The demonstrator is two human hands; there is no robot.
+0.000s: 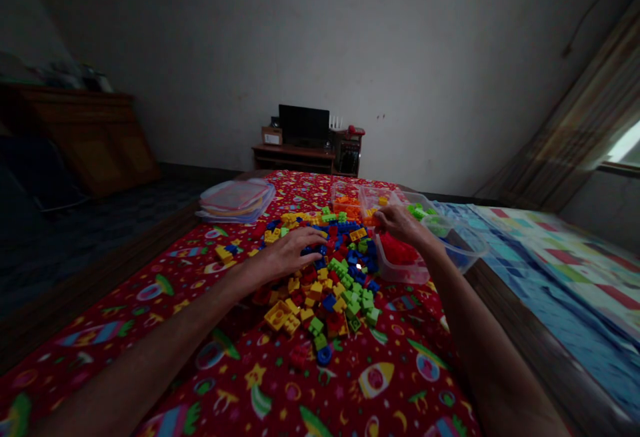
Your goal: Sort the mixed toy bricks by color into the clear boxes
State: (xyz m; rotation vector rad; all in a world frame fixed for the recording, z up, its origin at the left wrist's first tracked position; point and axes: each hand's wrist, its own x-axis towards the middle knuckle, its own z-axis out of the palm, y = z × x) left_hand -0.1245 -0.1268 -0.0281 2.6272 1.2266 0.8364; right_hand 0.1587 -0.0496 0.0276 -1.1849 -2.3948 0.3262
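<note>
Plastic bricks (325,303) under splayed left hand (290,255)

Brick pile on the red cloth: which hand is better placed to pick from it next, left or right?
Left, probably: the left hand rests on the pile of plastic bricks, while the right hand is away at the edge of the pile, above the clear tub of red bricks.

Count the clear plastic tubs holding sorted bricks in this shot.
4: orange-brick tub at the back, green-brick tub beside it, red-brick tub under the right hand, blue-brick tub furthest right. Overlapping tubs could hide another.
</note>
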